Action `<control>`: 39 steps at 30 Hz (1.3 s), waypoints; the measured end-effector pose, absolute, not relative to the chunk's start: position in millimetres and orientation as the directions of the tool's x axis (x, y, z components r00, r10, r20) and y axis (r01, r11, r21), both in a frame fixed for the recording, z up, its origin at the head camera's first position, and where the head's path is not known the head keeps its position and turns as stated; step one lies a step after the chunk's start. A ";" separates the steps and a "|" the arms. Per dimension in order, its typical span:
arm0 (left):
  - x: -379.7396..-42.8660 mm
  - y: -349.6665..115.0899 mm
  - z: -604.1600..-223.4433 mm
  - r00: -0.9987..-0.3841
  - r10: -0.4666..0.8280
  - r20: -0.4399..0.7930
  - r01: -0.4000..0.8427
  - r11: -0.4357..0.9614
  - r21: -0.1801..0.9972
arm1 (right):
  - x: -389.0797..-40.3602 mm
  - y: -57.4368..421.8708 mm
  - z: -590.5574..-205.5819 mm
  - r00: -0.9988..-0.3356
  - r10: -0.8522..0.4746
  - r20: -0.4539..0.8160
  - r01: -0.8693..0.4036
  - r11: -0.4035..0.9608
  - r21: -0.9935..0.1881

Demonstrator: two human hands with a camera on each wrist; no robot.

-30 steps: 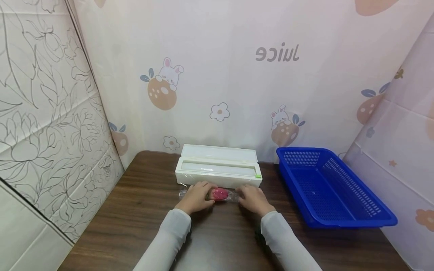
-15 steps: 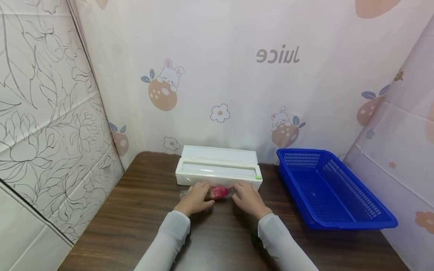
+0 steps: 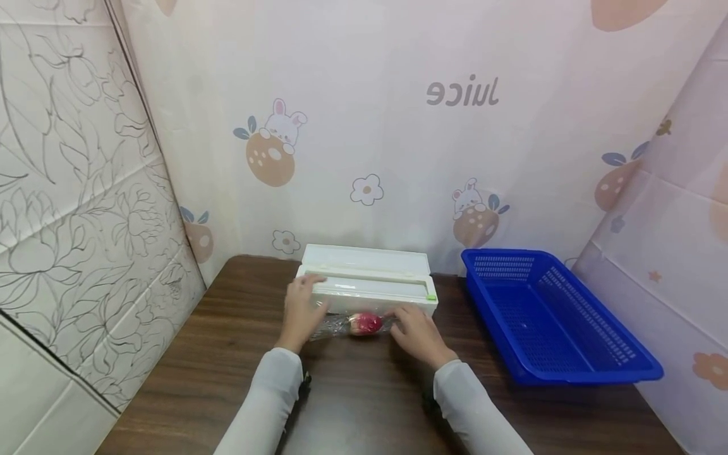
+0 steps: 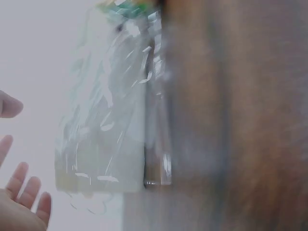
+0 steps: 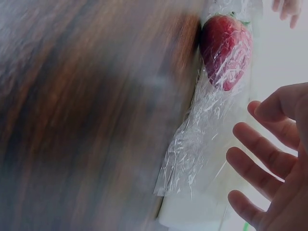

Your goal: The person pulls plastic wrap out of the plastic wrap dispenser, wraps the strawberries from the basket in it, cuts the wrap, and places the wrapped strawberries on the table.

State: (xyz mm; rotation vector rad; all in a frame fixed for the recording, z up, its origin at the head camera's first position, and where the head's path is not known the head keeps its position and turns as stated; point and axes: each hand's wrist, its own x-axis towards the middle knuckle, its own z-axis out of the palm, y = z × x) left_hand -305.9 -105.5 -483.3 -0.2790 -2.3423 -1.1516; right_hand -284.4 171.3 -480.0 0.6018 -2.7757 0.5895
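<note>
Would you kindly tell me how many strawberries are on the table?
1. The red strawberry lies in clear film in front of the white box, between the left hand and the right hand. Any behind the box would be hidden.

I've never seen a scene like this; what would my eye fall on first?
Most likely the red strawberry in clear plastic film, between the left hand and right hand, just in front of an open white cling film dispenser. Next, the bright blue basket at the right of the wood-grain table. Behind, the wall covering carries cartoon rabbits and a mirrored "Juice".
</note>
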 end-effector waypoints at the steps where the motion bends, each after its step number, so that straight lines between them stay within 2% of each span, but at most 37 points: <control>1: -308.4 -110.9 -482.0 -0.861 -0.101 0.499 0.348 0.600 0.720 | -284.4 171.9 -479.8 -0.889 -0.338 0.309 -0.436 0.833 -0.342; 4: -312.8 -125.8 -478.2 -0.910 -0.209 0.357 0.207 0.518 0.830 | -284.1 173.8 -479.0 -0.899 -0.323 0.294 -0.416 0.838 -0.353; 7: -314.8 -136.4 -478.2 -0.951 -0.194 0.241 0.120 0.488 0.865 | -284.0 175.8 -478.1 -0.902 -0.315 0.294 -0.409 0.843 -0.349; 10: -317.3 -142.6 -481.0 -0.967 -0.165 0.193 0.090 0.485 0.870 | -284.3 177.6 -477.6 -0.897 -0.315 0.309 -0.414 0.842 -0.345; 20: -321.0 -148.1 -489.0 -0.967 -0.167 0.194 0.088 0.493 0.865 | -284.6 184.5 -477.7 -0.886 -0.302 0.350 -0.423 0.836 -0.349; 24: -321.6 -147.7 -488.9 -0.969 -0.161 0.185 0.086 0.483 0.871 | -288.2 191.9 -475.7 -0.842 -0.251 0.477 -0.450 0.815 -0.365; 28: -322.6 -147.3 -489.1 -0.973 -0.153 0.173 0.083 0.467 0.880 | -296.4 202.7 -470.7 -0.781 -0.133 0.611 -0.446 0.804 -0.394; 32: -323.9 -147.1 -489.9 -0.976 -0.151 0.160 0.074 0.461 0.884 | -303.1 213.6 -465.5 -0.821 -0.058 0.568 -0.349 0.839 -0.417; 35: -324.7 -147.1 -490.1 -0.976 -0.151 0.158 0.071 0.464 0.883 | -306.3 219.7 -463.1 -0.872 -0.048 0.487 -0.277 0.869 -0.410; 39: -325.4 -147.1 -490.0 -0.976 -0.149 0.155 0.067 0.477 0.876 | -309.7 224.7 -464.2 -0.907 -0.049 0.419 -0.236 0.883 -0.406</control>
